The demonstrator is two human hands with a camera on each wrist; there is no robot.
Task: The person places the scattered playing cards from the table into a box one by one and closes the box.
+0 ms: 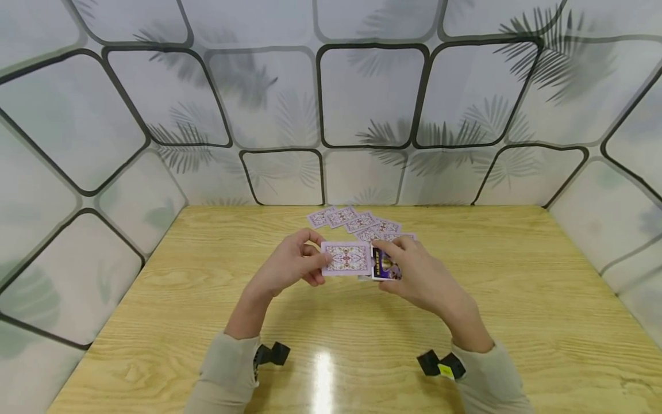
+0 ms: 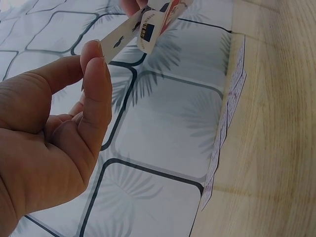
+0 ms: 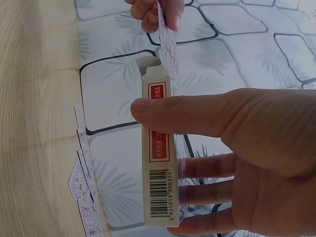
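- The wall cloth (image 1: 369, 98) is the biggest thing. It has black boxy lines and leaf shadows, and it stands behind the far edge of the desk.
- The wooden desk (image 1: 207, 259) holds the row of cards and sits under both hands.
- The row of playing cards (image 1: 341, 217) lies near the middle of the far edge, slanting toward the right hand. The cards overlap with their patterned backs up, perhaps so they take less room.
- The right hand (image 1: 421, 273) is bent round the card box, thumb on one thin side and fingers on the other. That likely keeps the box steady and leaves its end free.
- The left hand (image 1: 289, 261) pinches one end of a card between thumb and pointing finger, with hardly any gap. Holding just the end probably keeps the rest out of the way.
- The card box (image 3: 158, 197) is held above the desk, with a barcode on its thin side.
- The purple-backed card (image 1: 346, 259) is held flat in line with the box, its end right at the mouth. Whether its tip is inside, one cannot tell.
- The box flap (image 3: 147, 63) sticks out, so it seems not to block the mouth.
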